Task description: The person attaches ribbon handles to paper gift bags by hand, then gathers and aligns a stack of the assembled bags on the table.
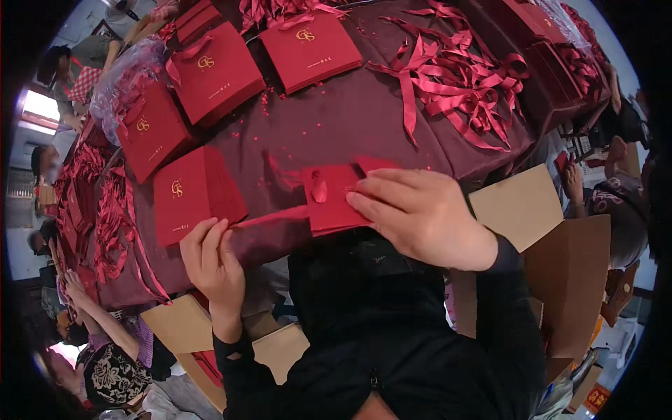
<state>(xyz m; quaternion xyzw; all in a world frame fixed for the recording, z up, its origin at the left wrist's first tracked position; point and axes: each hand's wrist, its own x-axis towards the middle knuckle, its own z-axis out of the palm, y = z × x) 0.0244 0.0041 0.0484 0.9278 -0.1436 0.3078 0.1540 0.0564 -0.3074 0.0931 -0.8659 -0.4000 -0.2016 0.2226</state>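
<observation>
A small red bag [332,210] lies near the table's front edge, with my right hand [420,213] closed on its right side. From a hole near the bag's upper left, a red ribbon [276,215] runs left to my left hand [215,262], whose fingers are pinched on its end. Just behind my left hand stands a fanned stack of red bags [185,192] with a gold logo. Loose red ribbon by the bag's back edge is smeared by motion.
More stacks of red bags [217,73] line the back left of the dark red tablecloth [315,129]. A ribbon heap [465,77] lies at the back right. Open cardboard boxes [567,280] stand at both sides of me. Several people are around the table.
</observation>
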